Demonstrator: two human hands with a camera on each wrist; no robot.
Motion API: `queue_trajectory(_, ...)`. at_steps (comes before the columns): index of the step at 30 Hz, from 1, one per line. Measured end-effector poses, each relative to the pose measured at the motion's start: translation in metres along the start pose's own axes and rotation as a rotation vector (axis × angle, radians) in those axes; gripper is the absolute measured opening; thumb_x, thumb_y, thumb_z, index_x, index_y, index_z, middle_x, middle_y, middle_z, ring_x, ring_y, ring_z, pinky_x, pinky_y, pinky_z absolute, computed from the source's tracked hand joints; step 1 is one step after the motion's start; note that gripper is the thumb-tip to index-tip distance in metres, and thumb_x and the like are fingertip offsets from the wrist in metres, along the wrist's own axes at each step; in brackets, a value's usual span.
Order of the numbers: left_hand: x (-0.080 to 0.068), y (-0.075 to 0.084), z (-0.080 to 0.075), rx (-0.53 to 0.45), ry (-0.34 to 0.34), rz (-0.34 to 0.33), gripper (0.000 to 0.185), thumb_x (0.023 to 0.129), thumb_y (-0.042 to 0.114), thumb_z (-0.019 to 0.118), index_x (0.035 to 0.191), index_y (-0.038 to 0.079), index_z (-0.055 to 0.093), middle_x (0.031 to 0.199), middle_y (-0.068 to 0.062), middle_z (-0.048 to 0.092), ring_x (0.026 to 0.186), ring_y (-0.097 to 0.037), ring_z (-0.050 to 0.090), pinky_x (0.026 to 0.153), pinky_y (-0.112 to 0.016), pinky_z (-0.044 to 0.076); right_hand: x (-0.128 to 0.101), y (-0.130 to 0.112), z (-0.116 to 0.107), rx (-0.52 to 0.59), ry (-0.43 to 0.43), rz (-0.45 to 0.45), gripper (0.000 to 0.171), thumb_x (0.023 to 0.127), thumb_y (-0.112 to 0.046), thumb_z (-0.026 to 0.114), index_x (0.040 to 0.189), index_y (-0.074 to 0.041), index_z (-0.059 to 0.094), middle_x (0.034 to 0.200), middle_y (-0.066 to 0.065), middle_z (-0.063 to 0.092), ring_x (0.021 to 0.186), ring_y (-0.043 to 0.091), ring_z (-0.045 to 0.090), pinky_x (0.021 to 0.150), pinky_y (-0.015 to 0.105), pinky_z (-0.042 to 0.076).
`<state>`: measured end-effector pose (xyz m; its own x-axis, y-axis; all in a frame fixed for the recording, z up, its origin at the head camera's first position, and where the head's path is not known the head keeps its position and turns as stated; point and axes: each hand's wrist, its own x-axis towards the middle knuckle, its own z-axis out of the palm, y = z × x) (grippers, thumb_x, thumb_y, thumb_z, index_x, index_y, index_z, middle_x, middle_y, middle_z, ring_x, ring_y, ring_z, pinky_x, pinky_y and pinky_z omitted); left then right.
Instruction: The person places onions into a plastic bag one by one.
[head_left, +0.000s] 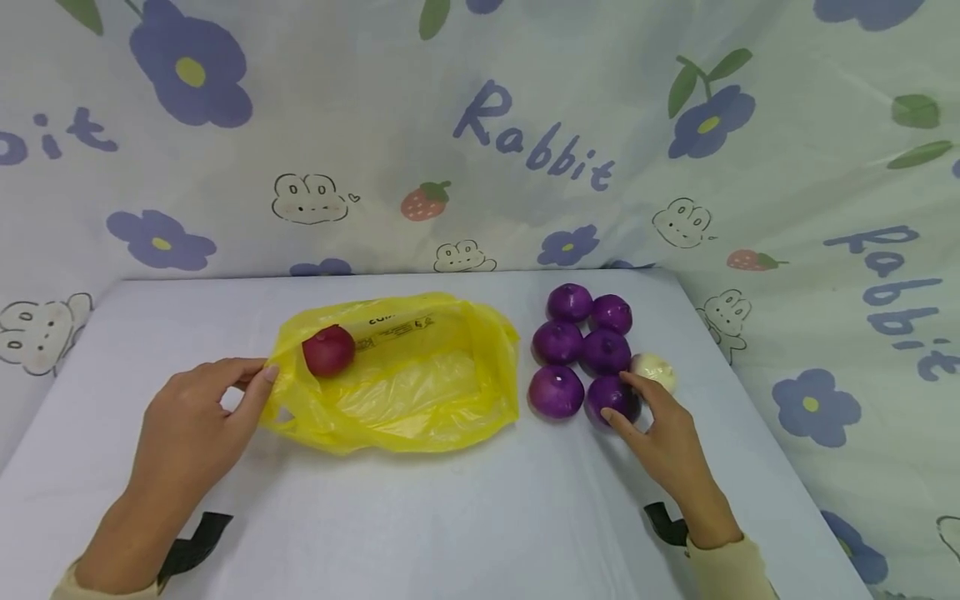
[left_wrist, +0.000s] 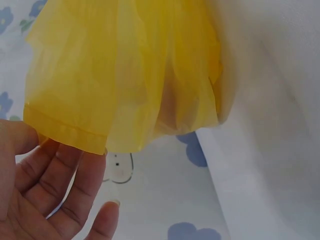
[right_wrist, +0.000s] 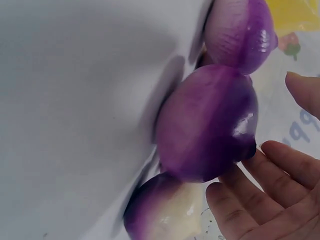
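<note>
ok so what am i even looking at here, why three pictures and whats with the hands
All three pictures show one moment, taken by three cameras worn by a person. The wide picture comes from a camera on the head, looking down at a table under a white cloth. The other two come from cameras strapped to the wrists, so each shows its own hand very close up.

On the table lies a yellow plastic bag with a red onion at its mouth. Beside it sits a cluster of six purple onions and one pale onion.

The left hand pinches the bag's edge, seen up close in the left wrist view. The right hand reaches around the nearest purple onion, with fingertips touching it; its fingers are not yet closed on it.
</note>
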<state>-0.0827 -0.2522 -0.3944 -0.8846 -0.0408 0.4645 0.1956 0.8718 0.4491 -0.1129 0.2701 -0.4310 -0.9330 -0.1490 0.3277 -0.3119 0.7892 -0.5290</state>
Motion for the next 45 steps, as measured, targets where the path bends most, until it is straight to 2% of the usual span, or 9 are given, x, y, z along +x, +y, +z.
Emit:
queue_trajectory(3,-0.001,-0.001,0.0,0.0,-0.002,-0.008,0.024,0.095,0.015,0.075,0.113,-0.001,0.076,0.093,-0.017,0.075,0.08,-0.036,0.061,0.065,-0.045,0.045,-0.001,0.001,0.001,0.005,-0.018,0.017,0.06,0.088,-0.01,0.086,0.14,0.001,0.059,0.142,0.024,0.06,0.13,0.043,0.058,0.102,0.06,0.048)
queue_trajectory(10,-0.001,-0.002,0.0,0.003,-0.006,-0.012,0.024,0.095,0.014,0.075,0.113,-0.001,0.076,0.092,-0.017,0.075,0.078,-0.035,0.061,0.063,-0.043,0.045,-0.003,0.008,0.005,-0.015,-0.064,0.039,0.063,0.087,-0.011,0.086,0.142,0.002,0.057,0.144,0.024,0.058,0.131,0.044,0.057,0.103,0.061,0.047)
queue_trajectory(21,-0.001,-0.003,0.0,0.001,-0.004,-0.016,0.024,0.095,0.014,0.075,0.113,-0.002,0.076,0.092,-0.017,0.075,0.078,-0.036,0.061,0.064,-0.044,0.044,-0.003,0.014,0.006,0.009,-0.171,0.092,0.074,0.09,-0.029,0.086,0.149,-0.001,0.05,0.152,0.024,0.05,0.141,0.046,0.045,0.11,0.064,0.039)
queue_trajectory(30,-0.001,-0.004,0.0,0.01,-0.053,-0.065,0.026,0.098,0.017,0.073,0.115,-0.002,0.075,0.096,-0.019,0.074,0.084,-0.04,0.06,0.068,-0.05,0.044,-0.004,0.013,0.007,0.01,-0.222,0.135,0.08,0.091,-0.037,0.084,0.154,-0.004,0.046,0.157,0.024,0.045,0.145,0.046,0.041,0.113,0.065,0.036)
queue_trajectory(45,-0.001,-0.004,-0.001,0.022,-0.012,-0.021,0.026,0.095,0.016,0.076,0.113,-0.002,0.076,0.092,-0.017,0.074,0.08,-0.037,0.064,0.064,-0.048,0.05,-0.002,0.012,0.006,0.013,-0.267,0.18,0.09,0.09,-0.04,0.084,0.157,0.0,0.039,0.16,0.027,0.04,0.145,0.049,0.039,0.113,0.066,0.036)
